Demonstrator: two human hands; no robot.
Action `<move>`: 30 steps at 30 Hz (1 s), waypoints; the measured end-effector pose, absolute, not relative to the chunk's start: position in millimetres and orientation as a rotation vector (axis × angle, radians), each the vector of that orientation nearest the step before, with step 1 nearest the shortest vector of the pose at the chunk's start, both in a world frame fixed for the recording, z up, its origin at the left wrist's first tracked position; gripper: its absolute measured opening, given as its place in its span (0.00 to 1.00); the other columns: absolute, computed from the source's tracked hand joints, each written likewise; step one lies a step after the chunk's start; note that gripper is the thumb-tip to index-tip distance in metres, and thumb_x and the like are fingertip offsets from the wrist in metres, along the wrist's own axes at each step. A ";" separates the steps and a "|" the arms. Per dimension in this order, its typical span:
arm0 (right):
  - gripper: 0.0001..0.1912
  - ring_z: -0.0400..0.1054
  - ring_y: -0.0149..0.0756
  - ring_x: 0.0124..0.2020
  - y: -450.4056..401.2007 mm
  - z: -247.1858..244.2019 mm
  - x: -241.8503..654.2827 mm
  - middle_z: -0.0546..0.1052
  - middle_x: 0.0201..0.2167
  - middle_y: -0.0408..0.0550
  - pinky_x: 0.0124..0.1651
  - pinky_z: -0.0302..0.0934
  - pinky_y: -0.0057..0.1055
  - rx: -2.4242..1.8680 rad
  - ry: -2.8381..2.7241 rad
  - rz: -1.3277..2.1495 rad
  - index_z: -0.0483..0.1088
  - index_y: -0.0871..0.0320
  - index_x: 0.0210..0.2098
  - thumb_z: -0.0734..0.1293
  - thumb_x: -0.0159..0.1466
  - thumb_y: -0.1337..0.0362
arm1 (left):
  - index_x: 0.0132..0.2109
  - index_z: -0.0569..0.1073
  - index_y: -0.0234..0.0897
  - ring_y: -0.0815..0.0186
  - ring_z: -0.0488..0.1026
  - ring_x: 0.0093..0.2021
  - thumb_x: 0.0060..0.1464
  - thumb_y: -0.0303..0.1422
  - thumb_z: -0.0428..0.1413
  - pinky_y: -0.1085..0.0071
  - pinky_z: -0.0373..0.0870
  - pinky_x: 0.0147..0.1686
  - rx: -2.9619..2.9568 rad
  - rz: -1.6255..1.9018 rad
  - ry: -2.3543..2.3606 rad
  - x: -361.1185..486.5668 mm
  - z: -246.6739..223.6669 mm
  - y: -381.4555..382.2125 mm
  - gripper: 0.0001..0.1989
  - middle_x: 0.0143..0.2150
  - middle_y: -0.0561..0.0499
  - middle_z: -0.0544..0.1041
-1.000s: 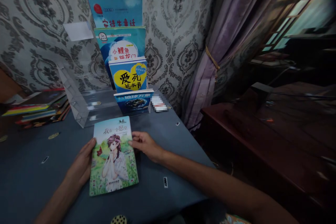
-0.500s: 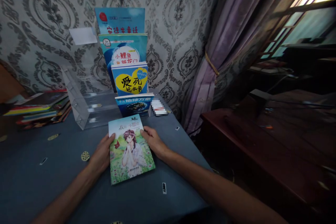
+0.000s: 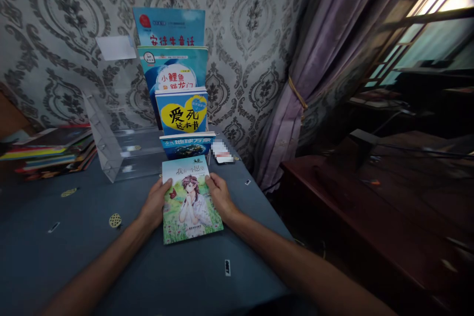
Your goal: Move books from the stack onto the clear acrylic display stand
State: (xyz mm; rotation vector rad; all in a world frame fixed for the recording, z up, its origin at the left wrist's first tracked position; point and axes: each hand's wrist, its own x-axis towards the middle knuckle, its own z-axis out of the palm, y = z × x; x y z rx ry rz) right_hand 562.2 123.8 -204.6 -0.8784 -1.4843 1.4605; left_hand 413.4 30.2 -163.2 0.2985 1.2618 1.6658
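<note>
Between my two hands is a book (image 3: 192,207) with a girl and a green meadow on its cover. My left hand (image 3: 155,203) grips its left edge with the thumb on the cover; my right hand (image 3: 221,197) grips the right edge the same way. Its top overlaps the lowest book (image 3: 187,147), a blue one showing the earth, on a clear stepped display rack (image 3: 107,143). Above that stand a blue book with a yellow heart (image 3: 183,113), a teal book (image 3: 174,66) and a tall blue book (image 3: 170,27), one behind another.
A stack of books and magazines (image 3: 55,150) lies left of the rack on the grey-blue tablecloth (image 3: 89,252). A small blurred white item (image 3: 222,153) lies right of it. Beyond the table's right edge are a tied purple curtain (image 3: 296,84) and a dark red desk (image 3: 351,217).
Both hands have brought the meadow book slightly right and up in the view, closer to the lowest rack book, and turned it straighter. Their grip is the same.
</note>
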 end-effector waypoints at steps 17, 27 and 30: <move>0.19 0.58 0.35 0.30 149.2 -202.1 566.8 0.65 0.25 0.40 0.34 0.54 0.30 -0.833 -1.534 1.360 0.63 0.54 0.27 0.63 0.60 0.45 | 0.48 0.75 0.35 0.54 0.83 0.39 0.48 0.32 0.66 0.62 0.81 0.40 0.441 1.751 1.248 415.4 -171.4 57.4 0.19 0.36 0.46 0.85; 0.21 0.58 0.35 0.30 174.2 -203.5 555.8 0.66 0.25 0.41 0.32 0.55 0.29 -0.785 -1.589 1.297 0.64 0.54 0.29 0.63 0.61 0.42 | 0.45 0.75 0.36 0.52 0.83 0.42 0.45 0.34 0.67 0.60 0.80 0.42 0.565 1.818 1.245 405.9 -168.4 78.4 0.19 0.34 0.47 0.84; 0.22 0.59 0.36 0.31 182.4 -202.7 549.4 0.66 0.25 0.41 0.35 0.57 0.30 -0.758 -1.609 1.263 0.63 0.53 0.29 0.62 0.61 0.41 | 0.46 0.75 0.36 0.52 0.82 0.42 0.44 0.34 0.67 0.60 0.79 0.43 0.606 1.837 1.237 400.0 -167.2 83.3 0.20 0.35 0.48 0.83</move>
